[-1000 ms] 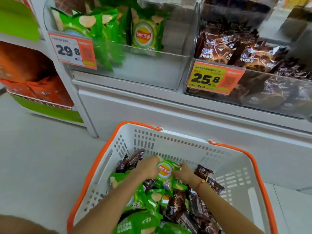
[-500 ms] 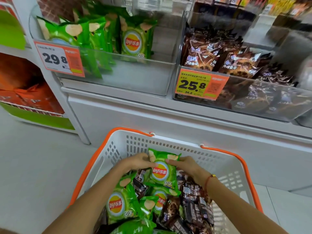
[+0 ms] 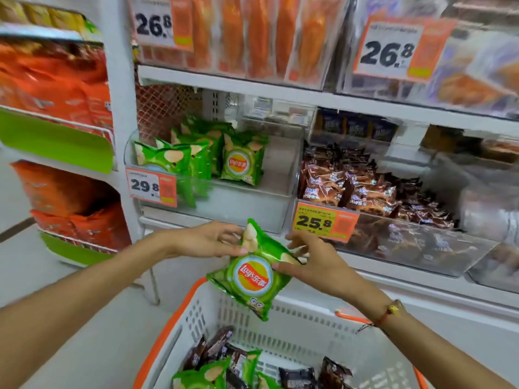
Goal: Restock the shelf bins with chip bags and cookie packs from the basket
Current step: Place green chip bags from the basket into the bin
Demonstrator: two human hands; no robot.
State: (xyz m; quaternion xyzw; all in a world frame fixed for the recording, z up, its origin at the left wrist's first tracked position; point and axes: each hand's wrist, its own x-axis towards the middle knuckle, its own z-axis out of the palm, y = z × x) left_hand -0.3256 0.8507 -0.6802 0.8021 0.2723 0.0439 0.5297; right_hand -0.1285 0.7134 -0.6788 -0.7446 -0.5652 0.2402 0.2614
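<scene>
A person's left hand [image 3: 209,240] and right hand [image 3: 311,263] pinch the top corners of a green Lay's chip bag [image 3: 251,272], held above the far rim of a white basket [image 3: 295,321], near the clear chip bin [image 3: 252,217] on the shelf beyond.

A single head-worn wide-angle view looks forward and slightly down from close in front of the shelf bins [image 3: 213,192]; the basket [image 3: 295,327] sits just below at the bottom edge; straight edges bow toward the frame's borders.
</scene>
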